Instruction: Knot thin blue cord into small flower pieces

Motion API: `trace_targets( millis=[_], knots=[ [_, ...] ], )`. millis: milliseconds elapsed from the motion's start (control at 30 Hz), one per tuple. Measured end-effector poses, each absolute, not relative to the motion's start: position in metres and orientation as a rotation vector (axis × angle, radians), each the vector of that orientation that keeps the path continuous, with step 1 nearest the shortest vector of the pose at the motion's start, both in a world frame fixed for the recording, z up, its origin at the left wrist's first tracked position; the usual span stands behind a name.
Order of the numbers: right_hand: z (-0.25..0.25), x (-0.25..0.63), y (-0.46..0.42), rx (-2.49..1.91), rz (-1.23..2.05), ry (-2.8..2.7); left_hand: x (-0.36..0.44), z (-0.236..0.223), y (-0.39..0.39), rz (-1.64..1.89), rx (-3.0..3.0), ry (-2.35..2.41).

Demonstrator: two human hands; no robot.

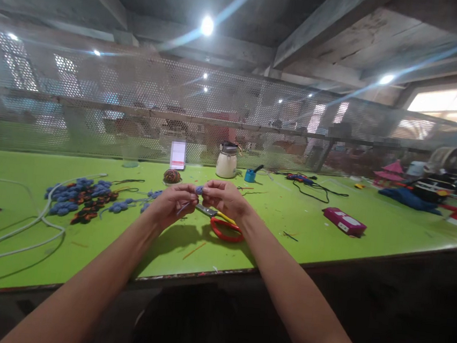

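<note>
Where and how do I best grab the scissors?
Probably by the red handle loop, coming low from the near side of the green table: the loop lies nearest that edge, while the blades point away to the left, towards the hands.

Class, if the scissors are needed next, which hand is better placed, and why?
Probably the right hand: the red handles lie by its wrist, farther from the left hand. Both pinch blue yarn.

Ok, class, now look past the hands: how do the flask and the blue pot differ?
The flask is cream; the pot is blue.
The flask stands taller and wider than the pot.
The flask has a black top; the pot has a dark stick slanting up from it.
Both stand upright on the green table.
</note>
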State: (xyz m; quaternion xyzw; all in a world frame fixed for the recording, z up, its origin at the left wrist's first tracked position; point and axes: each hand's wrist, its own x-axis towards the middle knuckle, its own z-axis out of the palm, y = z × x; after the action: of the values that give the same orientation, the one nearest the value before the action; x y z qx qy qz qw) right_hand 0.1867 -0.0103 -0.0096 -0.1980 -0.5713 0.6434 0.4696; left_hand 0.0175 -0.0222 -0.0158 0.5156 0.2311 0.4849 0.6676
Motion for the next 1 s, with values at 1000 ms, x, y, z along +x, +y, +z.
trace_targets(
  millis=[1000],
  knots=[
    [-0.007,0.192,-0.008,-0.421,1.306,-1.58,0.013,-0.015,-0.018,1.034,1.035,0.371]
  ],
)
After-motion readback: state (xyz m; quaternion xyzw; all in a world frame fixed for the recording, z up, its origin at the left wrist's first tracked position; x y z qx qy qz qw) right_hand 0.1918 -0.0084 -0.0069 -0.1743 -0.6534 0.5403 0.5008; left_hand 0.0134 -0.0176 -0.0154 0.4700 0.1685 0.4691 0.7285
